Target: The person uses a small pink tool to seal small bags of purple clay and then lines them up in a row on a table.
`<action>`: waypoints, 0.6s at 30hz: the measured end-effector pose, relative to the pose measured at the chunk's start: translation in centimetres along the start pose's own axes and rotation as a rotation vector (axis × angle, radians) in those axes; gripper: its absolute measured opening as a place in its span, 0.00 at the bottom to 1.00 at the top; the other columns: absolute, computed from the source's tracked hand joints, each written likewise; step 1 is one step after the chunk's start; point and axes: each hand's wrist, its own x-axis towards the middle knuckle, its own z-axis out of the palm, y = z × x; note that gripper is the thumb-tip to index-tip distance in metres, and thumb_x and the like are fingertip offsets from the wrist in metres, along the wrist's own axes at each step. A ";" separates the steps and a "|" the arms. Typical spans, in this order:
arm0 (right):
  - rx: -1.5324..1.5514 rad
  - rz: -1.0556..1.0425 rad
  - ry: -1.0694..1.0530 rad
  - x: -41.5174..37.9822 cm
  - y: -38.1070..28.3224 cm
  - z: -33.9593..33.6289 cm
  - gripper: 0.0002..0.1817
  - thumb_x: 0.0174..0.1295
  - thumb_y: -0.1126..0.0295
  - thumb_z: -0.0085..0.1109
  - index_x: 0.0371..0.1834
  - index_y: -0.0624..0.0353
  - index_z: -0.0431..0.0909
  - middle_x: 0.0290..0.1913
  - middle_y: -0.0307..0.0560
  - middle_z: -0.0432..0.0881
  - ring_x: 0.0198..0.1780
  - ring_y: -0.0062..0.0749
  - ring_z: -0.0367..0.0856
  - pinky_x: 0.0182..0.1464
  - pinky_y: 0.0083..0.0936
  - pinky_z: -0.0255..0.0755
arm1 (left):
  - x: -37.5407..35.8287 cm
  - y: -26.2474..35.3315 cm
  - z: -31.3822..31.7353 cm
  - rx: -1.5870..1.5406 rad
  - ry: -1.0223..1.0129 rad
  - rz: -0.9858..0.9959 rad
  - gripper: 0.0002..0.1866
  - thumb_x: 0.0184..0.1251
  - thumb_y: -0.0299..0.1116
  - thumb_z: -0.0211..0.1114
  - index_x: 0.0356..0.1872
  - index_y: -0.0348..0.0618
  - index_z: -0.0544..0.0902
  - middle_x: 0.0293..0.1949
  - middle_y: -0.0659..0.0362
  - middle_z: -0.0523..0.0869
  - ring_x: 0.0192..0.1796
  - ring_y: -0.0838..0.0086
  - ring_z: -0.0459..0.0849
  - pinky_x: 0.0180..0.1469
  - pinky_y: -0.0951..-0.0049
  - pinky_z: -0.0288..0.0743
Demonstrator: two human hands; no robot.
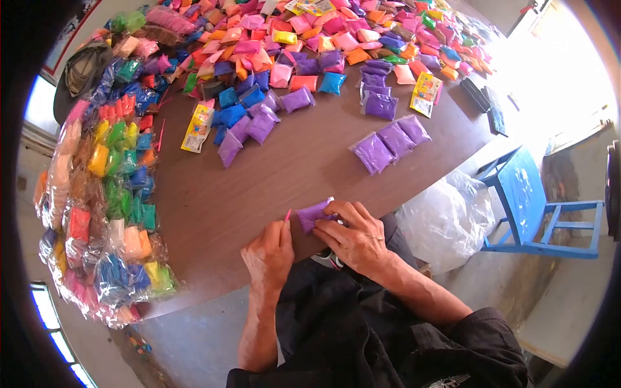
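My right hand [354, 236] grips a small purple packet [313, 215] at the table's near edge, fingers bent over its right side. Just left of it, my left hand [268, 253] is closed around a thin pink stick [288, 215], whose tip pokes up past the thumb. Farther up the table lies a row of purple packets [391, 145], side by side. Another line of purple packets [380, 105] is behind them, and more purple packets [262, 124] rest among blue ones to the left.
A large heap of colourful packets [259, 48] covers the far side of the brown table [297, 158]. Clear bags of packets [116, 194] line the left edge. Two yellow printed cards [197, 128] [425, 94] lie flat. Right of the table are a plastic bag [443, 223] and a blue chair [527, 200].
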 end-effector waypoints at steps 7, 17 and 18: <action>0.000 0.006 -0.007 0.0 0.0 0.0 0.11 0.58 0.69 0.85 0.44 0.49 0.94 0.54 0.39 0.87 0.47 0.37 0.87 0.42 0.35 0.84 | 0.0 -0.8 0.4 -0.003 0.006 -0.024 0.09 0.79 0.33 0.77 0.38 0.40 0.89 0.28 0.50 0.89 0.27 0.63 0.89 0.32 0.63 0.79; -0.004 0.001 -0.008 -0.1 0.0 0.0 0.11 0.58 0.69 0.84 0.43 0.48 0.94 0.55 0.39 0.86 0.49 0.37 0.87 0.43 0.35 0.85 | 1.6 0.9 0.2 -0.161 -0.061 -0.076 0.08 0.78 0.33 0.77 0.37 0.41 0.90 0.27 0.50 0.89 0.28 0.62 0.90 0.33 0.62 0.80; -0.001 0.000 -0.004 0.0 0.0 -0.1 0.11 0.57 0.70 0.84 0.43 0.49 0.94 0.54 0.39 0.87 0.48 0.37 0.87 0.43 0.35 0.85 | 1.9 0.5 0.3 -0.127 -0.066 -0.071 0.08 0.78 0.33 0.77 0.38 0.41 0.90 0.27 0.50 0.89 0.28 0.61 0.90 0.33 0.62 0.80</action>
